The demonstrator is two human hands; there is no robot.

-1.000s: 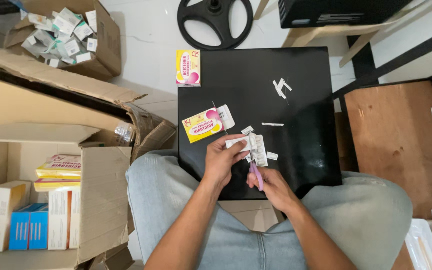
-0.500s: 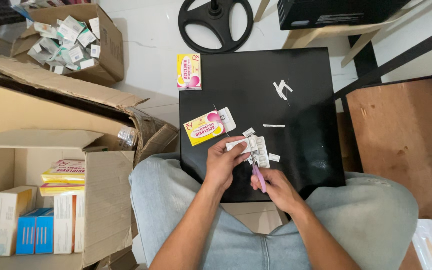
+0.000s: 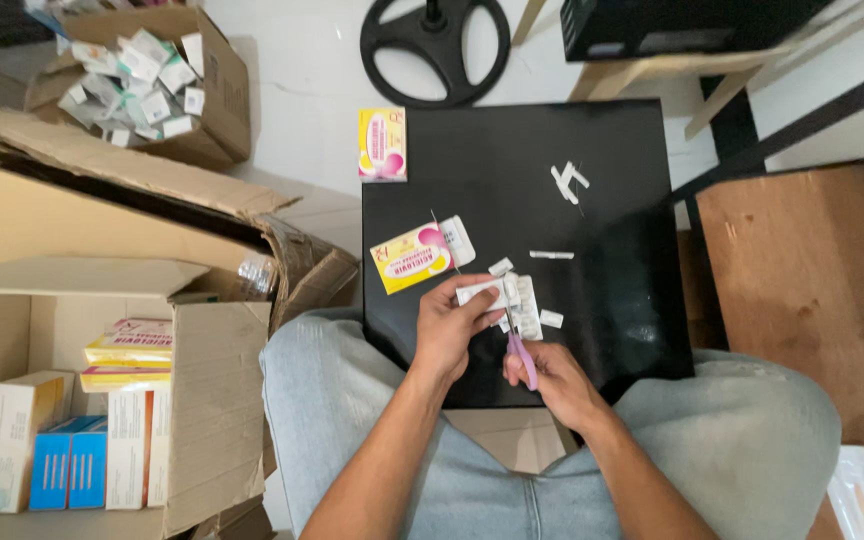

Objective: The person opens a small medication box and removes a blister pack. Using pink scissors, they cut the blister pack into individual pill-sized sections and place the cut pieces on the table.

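In the middle of the frame, the left hand [image 3: 449, 330] pinches a white strip [image 3: 482, 293]; the right hand [image 3: 552, 378] grips purple scissors [image 3: 520, 350] on the black board [image 3: 612, 200].

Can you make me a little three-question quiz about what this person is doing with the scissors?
1. True or false: the scissors have green handles.
2. Which hand holds the scissors: A left, B right?
3. The left hand pinches a white blister strip over a ____ board.

Key: 1 false, the handles are purple. 2 B. 3 black.
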